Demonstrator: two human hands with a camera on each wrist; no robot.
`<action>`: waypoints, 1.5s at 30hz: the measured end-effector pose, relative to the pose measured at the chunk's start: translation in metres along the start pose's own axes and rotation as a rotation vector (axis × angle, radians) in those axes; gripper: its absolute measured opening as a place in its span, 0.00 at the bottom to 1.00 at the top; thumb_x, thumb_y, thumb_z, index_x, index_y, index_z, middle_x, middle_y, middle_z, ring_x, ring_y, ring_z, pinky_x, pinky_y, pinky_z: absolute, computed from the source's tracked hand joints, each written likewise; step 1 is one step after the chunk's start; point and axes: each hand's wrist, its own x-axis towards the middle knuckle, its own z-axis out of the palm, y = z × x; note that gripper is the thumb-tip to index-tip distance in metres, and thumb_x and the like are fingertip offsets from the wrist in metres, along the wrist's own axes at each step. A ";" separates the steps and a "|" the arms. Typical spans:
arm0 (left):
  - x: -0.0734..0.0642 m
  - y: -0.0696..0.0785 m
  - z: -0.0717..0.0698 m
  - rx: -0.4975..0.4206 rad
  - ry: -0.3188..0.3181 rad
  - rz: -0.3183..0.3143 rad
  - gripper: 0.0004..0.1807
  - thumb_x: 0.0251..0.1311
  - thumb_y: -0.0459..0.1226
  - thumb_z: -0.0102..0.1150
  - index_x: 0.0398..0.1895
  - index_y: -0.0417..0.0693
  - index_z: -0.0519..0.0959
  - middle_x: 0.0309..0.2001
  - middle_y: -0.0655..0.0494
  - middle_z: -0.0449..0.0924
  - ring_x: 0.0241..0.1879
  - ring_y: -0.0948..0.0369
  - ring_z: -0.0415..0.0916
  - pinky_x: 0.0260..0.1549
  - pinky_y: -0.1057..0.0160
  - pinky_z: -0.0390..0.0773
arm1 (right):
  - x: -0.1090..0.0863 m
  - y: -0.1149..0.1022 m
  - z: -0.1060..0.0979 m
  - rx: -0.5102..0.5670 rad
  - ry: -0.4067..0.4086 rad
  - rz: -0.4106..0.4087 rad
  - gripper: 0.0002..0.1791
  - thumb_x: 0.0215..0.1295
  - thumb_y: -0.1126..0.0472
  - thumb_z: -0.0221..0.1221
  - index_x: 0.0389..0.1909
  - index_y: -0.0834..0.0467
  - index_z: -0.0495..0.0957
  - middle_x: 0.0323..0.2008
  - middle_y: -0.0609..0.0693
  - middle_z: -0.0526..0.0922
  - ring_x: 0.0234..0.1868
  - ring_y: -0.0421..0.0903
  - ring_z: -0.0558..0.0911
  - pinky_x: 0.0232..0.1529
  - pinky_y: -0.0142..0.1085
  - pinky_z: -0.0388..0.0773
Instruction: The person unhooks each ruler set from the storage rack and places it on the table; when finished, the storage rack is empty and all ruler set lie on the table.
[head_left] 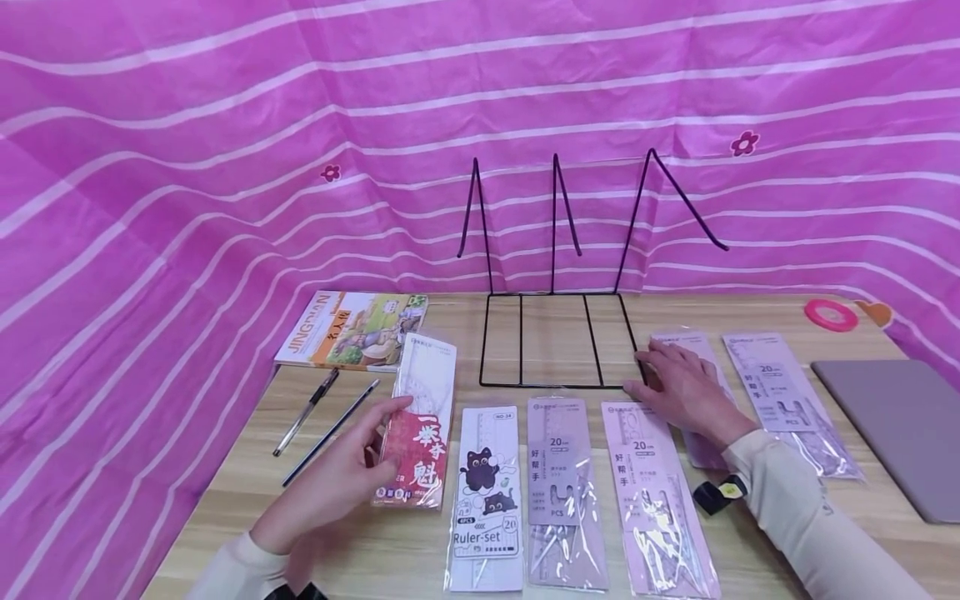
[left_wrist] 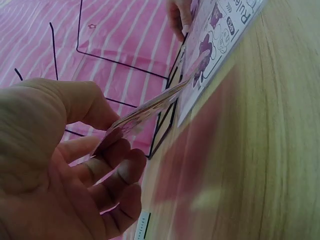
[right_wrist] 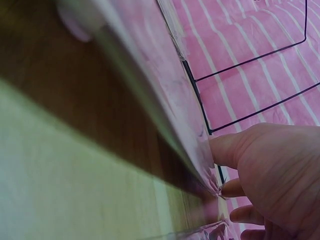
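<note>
My left hand [head_left: 341,483] pinches a white-and-red plastic ruler-set packet [head_left: 429,375] between thumb and fingers. In the left wrist view this packet [left_wrist: 150,107] appears edge-on, tilted off the table, with its shadow beside it. Over at the right, my right hand [head_left: 693,396] rests on a purple ruler packet [head_left: 705,450], partly covering it; its thumb reaches toward the top of the neighbouring pink ruler packet [head_left: 652,500]. The right wrist view shows the thumb and fingers near the packets' ends. Between the hands lie a cat-print ruler set [head_left: 486,492] and another purple ruler packet [head_left: 566,500].
A black wire rack [head_left: 553,386] stands at the back centre, its prongs rising before the pink striped cloth. A book [head_left: 352,329], a pen [head_left: 307,412] and a pencil [head_left: 330,433] lie left. Rightward are another ruler packet [head_left: 791,400], a grey laptop [head_left: 892,425] and a pink ring [head_left: 831,315].
</note>
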 end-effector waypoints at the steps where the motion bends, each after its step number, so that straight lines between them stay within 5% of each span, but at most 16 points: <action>1: 0.000 -0.001 0.000 -0.008 -0.015 -0.002 0.44 0.65 0.28 0.60 0.81 0.67 0.59 0.56 0.45 0.75 0.43 0.56 0.77 0.32 0.63 0.85 | 0.000 0.000 -0.001 -0.001 -0.001 -0.001 0.40 0.74 0.42 0.62 0.75 0.65 0.68 0.79 0.72 0.58 0.79 0.74 0.54 0.73 0.72 0.49; 8: -0.004 -0.007 -0.003 0.023 -0.046 0.027 0.43 0.64 0.29 0.62 0.81 0.62 0.60 0.47 0.48 0.77 0.40 0.57 0.75 0.31 0.64 0.81 | 0.000 -0.002 -0.003 0.002 0.000 0.000 0.39 0.74 0.44 0.62 0.75 0.65 0.68 0.79 0.72 0.57 0.79 0.73 0.53 0.74 0.72 0.49; 14: -0.006 -0.010 -0.003 0.038 -0.084 -0.010 0.41 0.64 0.33 0.64 0.80 0.60 0.61 0.44 0.49 0.77 0.40 0.56 0.75 0.31 0.64 0.82 | 0.000 -0.002 -0.003 0.002 -0.003 0.005 0.39 0.74 0.44 0.62 0.75 0.65 0.68 0.79 0.72 0.57 0.79 0.74 0.53 0.74 0.72 0.47; 24: -0.002 -0.011 -0.003 0.008 -0.114 -0.102 0.40 0.65 0.35 0.67 0.79 0.58 0.63 0.55 0.46 0.78 0.46 0.54 0.77 0.37 0.63 0.85 | 0.000 -0.002 -0.003 0.001 -0.008 0.009 0.40 0.74 0.43 0.61 0.75 0.65 0.67 0.80 0.72 0.56 0.79 0.74 0.53 0.74 0.73 0.47; 31: -0.005 -0.016 -0.004 0.144 -0.129 -0.051 0.39 0.64 0.35 0.68 0.78 0.57 0.64 0.49 0.51 0.81 0.44 0.57 0.77 0.40 0.63 0.82 | 0.000 -0.001 -0.002 -0.001 -0.003 0.004 0.39 0.74 0.44 0.62 0.75 0.66 0.68 0.79 0.72 0.57 0.79 0.75 0.53 0.73 0.73 0.49; 38: -0.007 -0.018 -0.001 0.244 -0.091 -0.040 0.37 0.63 0.37 0.72 0.74 0.60 0.69 0.69 0.48 0.77 0.65 0.51 0.76 0.65 0.37 0.77 | -0.001 0.000 0.001 0.001 0.004 0.001 0.39 0.74 0.44 0.61 0.75 0.65 0.68 0.79 0.72 0.57 0.79 0.74 0.54 0.73 0.73 0.49; 45: -0.007 -0.020 -0.003 0.331 -0.084 -0.060 0.37 0.62 0.38 0.73 0.74 0.58 0.71 0.66 0.52 0.78 0.56 0.57 0.77 0.60 0.45 0.81 | -0.001 0.000 0.001 0.008 0.007 -0.001 0.39 0.74 0.44 0.62 0.75 0.65 0.68 0.80 0.72 0.57 0.79 0.74 0.54 0.74 0.73 0.48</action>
